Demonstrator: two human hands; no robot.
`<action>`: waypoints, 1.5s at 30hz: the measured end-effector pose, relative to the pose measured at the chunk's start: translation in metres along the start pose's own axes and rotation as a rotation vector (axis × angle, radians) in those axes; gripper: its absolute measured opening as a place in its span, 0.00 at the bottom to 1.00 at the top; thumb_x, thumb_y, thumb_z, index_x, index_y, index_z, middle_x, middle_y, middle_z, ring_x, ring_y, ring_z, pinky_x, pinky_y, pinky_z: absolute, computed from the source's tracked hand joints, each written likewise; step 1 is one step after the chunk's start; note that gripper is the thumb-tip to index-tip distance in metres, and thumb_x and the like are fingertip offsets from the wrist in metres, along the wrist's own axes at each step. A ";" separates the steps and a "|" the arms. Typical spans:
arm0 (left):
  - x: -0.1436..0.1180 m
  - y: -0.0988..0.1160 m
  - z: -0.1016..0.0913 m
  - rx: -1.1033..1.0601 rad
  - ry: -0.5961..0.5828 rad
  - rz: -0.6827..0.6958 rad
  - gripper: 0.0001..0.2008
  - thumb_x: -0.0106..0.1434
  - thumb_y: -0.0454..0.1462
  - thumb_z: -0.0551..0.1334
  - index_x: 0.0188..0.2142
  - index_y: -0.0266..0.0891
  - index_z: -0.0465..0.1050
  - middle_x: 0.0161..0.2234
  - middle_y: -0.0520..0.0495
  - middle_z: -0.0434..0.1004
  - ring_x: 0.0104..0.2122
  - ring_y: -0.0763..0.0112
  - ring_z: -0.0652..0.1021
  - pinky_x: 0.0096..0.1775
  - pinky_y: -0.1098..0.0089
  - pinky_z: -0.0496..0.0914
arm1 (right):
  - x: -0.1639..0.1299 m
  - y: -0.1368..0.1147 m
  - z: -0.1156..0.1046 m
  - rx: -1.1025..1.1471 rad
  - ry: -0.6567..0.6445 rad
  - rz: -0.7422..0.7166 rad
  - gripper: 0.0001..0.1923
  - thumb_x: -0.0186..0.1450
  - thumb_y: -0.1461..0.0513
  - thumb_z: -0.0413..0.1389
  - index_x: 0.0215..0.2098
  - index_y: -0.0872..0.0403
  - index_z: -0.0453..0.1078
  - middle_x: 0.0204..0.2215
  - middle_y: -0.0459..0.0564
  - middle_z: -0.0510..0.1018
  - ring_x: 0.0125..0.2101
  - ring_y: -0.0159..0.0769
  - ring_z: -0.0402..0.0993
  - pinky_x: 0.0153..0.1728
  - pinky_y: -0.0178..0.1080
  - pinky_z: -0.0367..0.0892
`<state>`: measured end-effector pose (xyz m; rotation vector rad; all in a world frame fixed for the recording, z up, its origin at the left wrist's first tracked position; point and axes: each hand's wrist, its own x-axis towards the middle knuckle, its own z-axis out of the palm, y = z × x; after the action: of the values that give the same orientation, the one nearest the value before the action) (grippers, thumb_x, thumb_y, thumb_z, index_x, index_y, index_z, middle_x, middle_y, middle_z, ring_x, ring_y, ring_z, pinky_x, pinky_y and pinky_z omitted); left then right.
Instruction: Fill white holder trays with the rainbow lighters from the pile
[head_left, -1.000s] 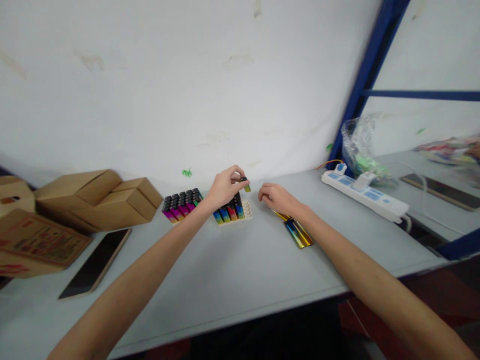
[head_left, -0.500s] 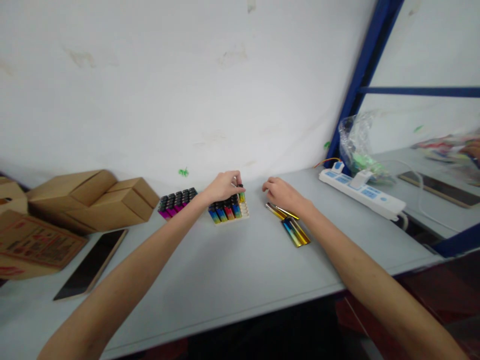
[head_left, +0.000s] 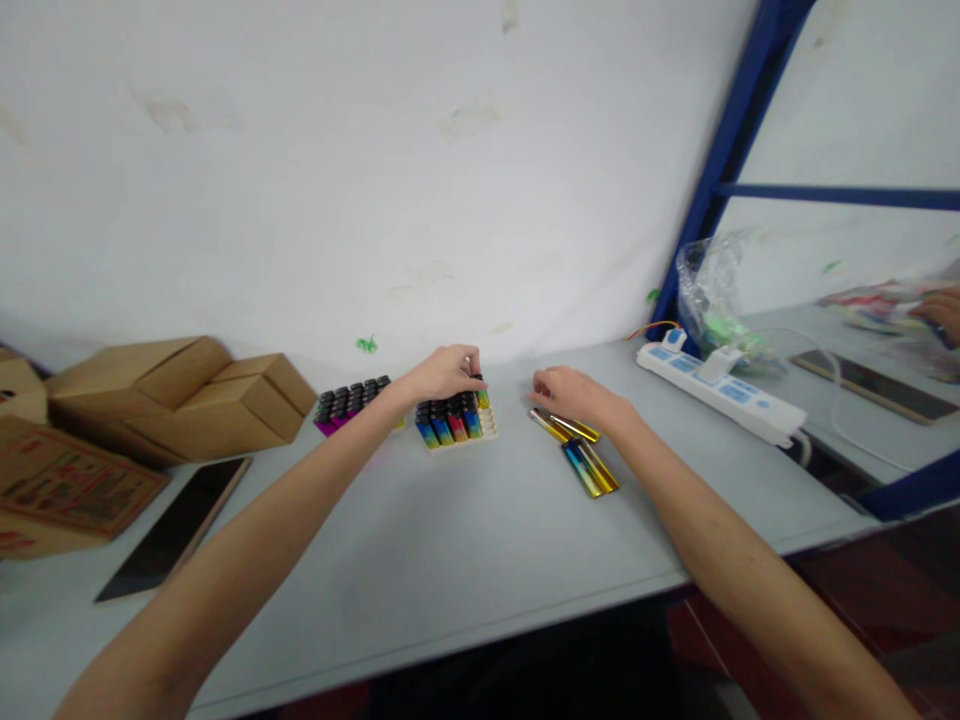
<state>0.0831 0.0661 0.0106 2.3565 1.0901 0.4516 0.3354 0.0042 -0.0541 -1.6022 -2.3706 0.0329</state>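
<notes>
My left hand (head_left: 444, 373) pinches a yellow-green shiny lighter (head_left: 483, 396) with a dark top, upright at the right side of a white tray (head_left: 489, 428). Rows of black-topped lighters (head_left: 450, 427) with blue, red and yellow bodies stand in this tray, and several pale slots show at its right end. My right hand (head_left: 568, 390) hovers low over the table with loosely bent fingers; no held thing shows. Just below it lie several shiny gold pieces (head_left: 551, 425), with blue and gold lighter-like ones (head_left: 591, 468) nearer me.
Purple lighters with black tops (head_left: 341, 403) stand in a block partly behind my left forearm. Cardboard boxes (head_left: 180, 390) and a dark phone (head_left: 176, 530) are at left. A white power strip (head_left: 720, 390), a clear plastic bag (head_left: 712, 290) and a blue frame (head_left: 720, 150) are at right.
The lighter in my left hand sits slightly lower at the tray. My right hand has shifted a little right and down, closer to the gold pieces.
</notes>
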 end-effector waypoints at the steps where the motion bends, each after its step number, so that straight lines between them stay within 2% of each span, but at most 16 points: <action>1: 0.001 0.001 0.002 0.034 0.007 0.001 0.13 0.50 0.42 0.70 0.26 0.42 0.67 0.21 0.53 0.74 0.23 0.69 0.72 0.29 0.71 0.62 | 0.000 0.000 -0.002 0.028 -0.037 -0.006 0.14 0.70 0.51 0.58 0.37 0.53 0.75 0.33 0.54 0.83 0.33 0.41 0.79 0.33 0.36 0.67; 5: 0.004 0.007 0.009 0.126 0.033 0.001 0.12 0.49 0.36 0.70 0.22 0.42 0.66 0.19 0.54 0.70 0.21 0.69 0.70 0.29 0.70 0.60 | -0.001 0.001 -0.007 0.137 -0.180 -0.014 0.15 0.64 0.49 0.64 0.37 0.52 0.77 0.33 0.52 0.84 0.31 0.40 0.79 0.30 0.36 0.67; 9: -0.002 0.018 0.008 0.143 0.054 0.019 0.07 0.53 0.38 0.70 0.28 0.41 0.72 0.27 0.48 0.78 0.30 0.61 0.77 0.36 0.67 0.67 | 0.000 0.001 -0.005 0.234 -0.235 -0.020 0.10 0.63 0.55 0.65 0.36 0.53 0.77 0.31 0.50 0.84 0.30 0.38 0.79 0.29 0.35 0.67; 13: -0.032 0.045 0.015 0.140 0.361 0.207 0.07 0.64 0.39 0.63 0.40 0.40 0.74 0.43 0.42 0.81 0.46 0.57 0.78 0.52 0.62 0.67 | 0.002 0.002 -0.002 0.258 -0.202 -0.032 0.09 0.62 0.56 0.65 0.35 0.54 0.77 0.29 0.50 0.84 0.28 0.38 0.78 0.29 0.35 0.67; 16: -0.064 0.065 0.034 0.044 0.534 0.294 0.06 0.69 0.38 0.58 0.38 0.41 0.74 0.40 0.44 0.80 0.44 0.61 0.78 0.51 0.64 0.67 | 0.003 0.000 -0.004 0.323 -0.116 -0.082 0.08 0.63 0.57 0.64 0.35 0.55 0.78 0.30 0.50 0.84 0.29 0.37 0.78 0.31 0.35 0.68; 19: -0.089 0.069 0.058 -0.103 0.573 0.259 0.06 0.69 0.39 0.60 0.37 0.40 0.74 0.37 0.45 0.79 0.40 0.64 0.78 0.48 0.64 0.69 | 0.005 -0.003 -0.009 0.522 -0.007 -0.126 0.11 0.64 0.55 0.63 0.37 0.56 0.78 0.31 0.50 0.83 0.31 0.36 0.78 0.34 0.36 0.69; 22: -0.101 0.058 0.078 -0.426 0.507 0.129 0.09 0.70 0.43 0.61 0.38 0.40 0.71 0.35 0.46 0.79 0.36 0.66 0.78 0.43 0.65 0.71 | 0.006 -0.010 -0.013 0.855 0.059 -0.111 0.17 0.62 0.51 0.65 0.40 0.56 0.78 0.33 0.51 0.84 0.34 0.38 0.79 0.37 0.38 0.70; 24: -0.101 0.048 0.086 -0.674 0.462 0.035 0.14 0.69 0.48 0.61 0.38 0.39 0.70 0.34 0.46 0.78 0.35 0.66 0.79 0.41 0.65 0.73 | 0.005 -0.016 -0.014 1.076 0.037 -0.105 0.20 0.61 0.50 0.66 0.46 0.54 0.78 0.37 0.51 0.85 0.38 0.39 0.80 0.40 0.39 0.71; 27: -0.099 0.042 0.088 -0.938 0.421 -0.093 0.22 0.66 0.56 0.61 0.39 0.38 0.71 0.36 0.43 0.79 0.37 0.62 0.80 0.41 0.62 0.75 | 0.004 -0.029 -0.010 1.281 -0.054 -0.123 0.20 0.63 0.50 0.66 0.49 0.51 0.79 0.41 0.51 0.85 0.43 0.39 0.80 0.46 0.40 0.70; 29: -0.098 0.044 0.086 -1.092 0.330 -0.151 0.28 0.64 0.60 0.60 0.42 0.36 0.72 0.35 0.41 0.80 0.37 0.60 0.81 0.42 0.60 0.75 | 0.003 -0.037 -0.006 1.338 -0.076 -0.150 0.18 0.63 0.51 0.66 0.48 0.51 0.80 0.43 0.51 0.85 0.43 0.38 0.80 0.47 0.40 0.70; 32: -0.102 0.050 0.081 -1.287 0.111 -0.168 0.31 0.63 0.64 0.58 0.42 0.36 0.70 0.32 0.40 0.81 0.33 0.58 0.83 0.42 0.58 0.76 | 0.002 -0.048 0.001 1.387 -0.107 -0.208 0.17 0.64 0.53 0.66 0.49 0.50 0.79 0.44 0.50 0.84 0.42 0.36 0.79 0.47 0.40 0.71; 34: -0.105 0.053 0.080 -1.368 0.002 -0.170 0.31 0.64 0.64 0.55 0.39 0.37 0.69 0.29 0.42 0.80 0.28 0.62 0.81 0.37 0.61 0.76 | 0.001 -0.053 0.005 1.415 -0.144 -0.237 0.17 0.65 0.53 0.66 0.50 0.50 0.79 0.44 0.50 0.84 0.40 0.35 0.79 0.46 0.39 0.71; 37: -0.108 0.054 0.080 -1.416 -0.128 -0.234 0.31 0.67 0.64 0.48 0.32 0.39 0.66 0.18 0.52 0.68 0.15 0.75 0.65 0.20 0.72 0.64 | -0.001 -0.059 0.007 1.423 -0.157 -0.251 0.15 0.65 0.55 0.66 0.49 0.50 0.79 0.41 0.49 0.84 0.38 0.34 0.79 0.45 0.38 0.71; 40: -0.109 0.052 0.081 -1.397 -0.137 -0.326 0.30 0.69 0.61 0.47 0.24 0.41 0.59 0.15 0.60 0.48 0.13 0.80 0.48 0.16 0.77 0.46 | 0.000 -0.062 0.006 1.390 -0.088 -0.261 0.15 0.63 0.55 0.68 0.47 0.50 0.79 0.43 0.50 0.83 0.42 0.35 0.78 0.45 0.38 0.70; 42: -0.109 0.050 0.081 -1.388 -0.091 -0.325 0.29 0.69 0.58 0.48 0.21 0.41 0.55 0.15 0.60 0.42 0.14 0.80 0.45 0.17 0.77 0.42 | 0.001 -0.061 0.006 1.334 -0.017 -0.236 0.16 0.64 0.53 0.66 0.48 0.50 0.78 0.43 0.50 0.83 0.39 0.34 0.77 0.40 0.36 0.69; 45: -0.109 0.046 0.079 -1.409 -0.061 -0.262 0.27 0.70 0.53 0.46 0.19 0.42 0.53 0.15 0.60 0.39 0.15 0.78 0.44 0.17 0.75 0.42 | 0.005 -0.055 0.009 1.059 0.150 -0.156 0.14 0.69 0.51 0.60 0.43 0.53 0.76 0.32 0.48 0.80 0.29 0.32 0.72 0.31 0.35 0.64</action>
<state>0.0820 -0.0679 -0.0373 0.9667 0.6308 0.7121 0.2820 -0.0115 -0.0519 -0.8493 -1.7956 0.9191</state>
